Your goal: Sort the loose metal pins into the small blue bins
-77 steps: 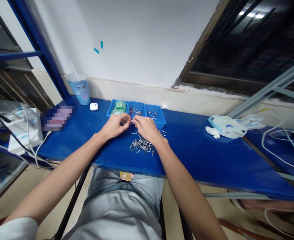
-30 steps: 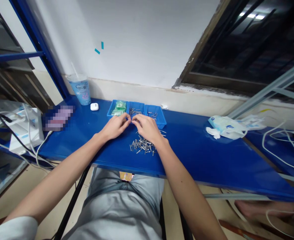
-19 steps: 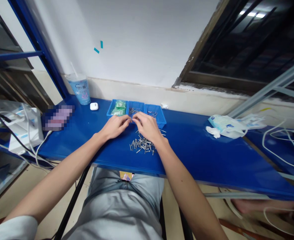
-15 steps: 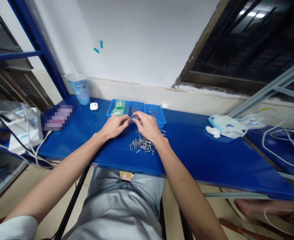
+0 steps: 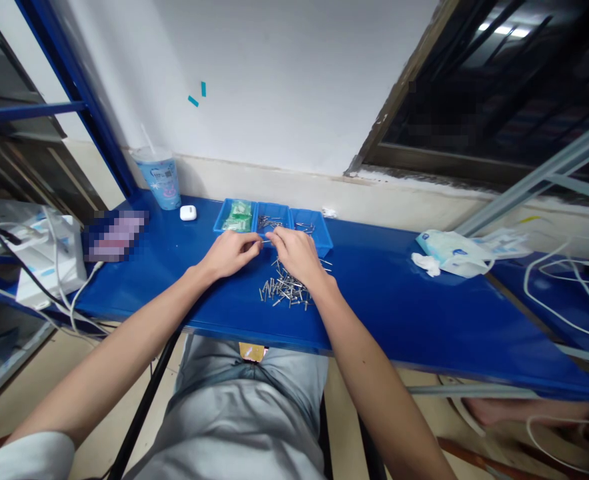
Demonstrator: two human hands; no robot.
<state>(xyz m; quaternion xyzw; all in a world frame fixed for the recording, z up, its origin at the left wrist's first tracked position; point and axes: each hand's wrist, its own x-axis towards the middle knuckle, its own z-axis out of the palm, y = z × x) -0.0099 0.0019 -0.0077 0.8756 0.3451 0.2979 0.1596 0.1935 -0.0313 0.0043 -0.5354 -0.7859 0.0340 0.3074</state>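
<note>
Hands have drawn slightly apart since their fingertips met. The left hand (image 5: 229, 255) is closed, pinching a thin steel pin (image 5: 263, 241) at its fingertips, just in front of a three-compartment blue plastic tray (image 5: 319, 230). The right hand (image 5: 298, 257) curls just beside that pin; whether it grips anything, I cannot tell. A loose heap of steel pins (image 5: 284, 291) lies directly near the right hand on the glossy blue workbench (image 5: 399, 300).
</note>
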